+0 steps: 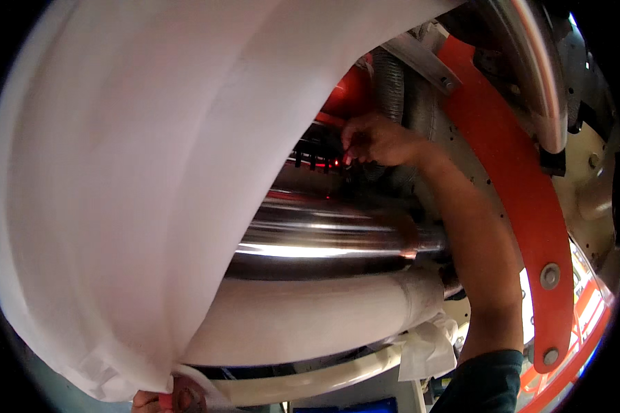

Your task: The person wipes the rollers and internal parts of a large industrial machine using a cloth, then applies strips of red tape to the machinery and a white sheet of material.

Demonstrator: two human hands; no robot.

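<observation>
My right hand (382, 141) reaches deep into the machine with its fingers bent together in a pinch. What it holds, if anything, is too small and dark to name. Beside its fingertips runs a black toothed strip (313, 157), with a small red light spot at its end. Below lies a shiny metal roller (324, 237). Down at the lower left edge, part of my left hand (145, 401) shows, its fingers curled by a small red piece (165, 401) and the gathered end of white sheet material (131, 206). The picture's edge cuts off most of this hand.
The white sheet fills the left side. A white-covered roller (317, 313) lies under the metal one, with a cream curved bar (310, 385) below. An orange-red metal arm (530, 186) and a steel tube (530, 62) flank my right forearm. A red rounded part (351, 93) sits behind my hand.
</observation>
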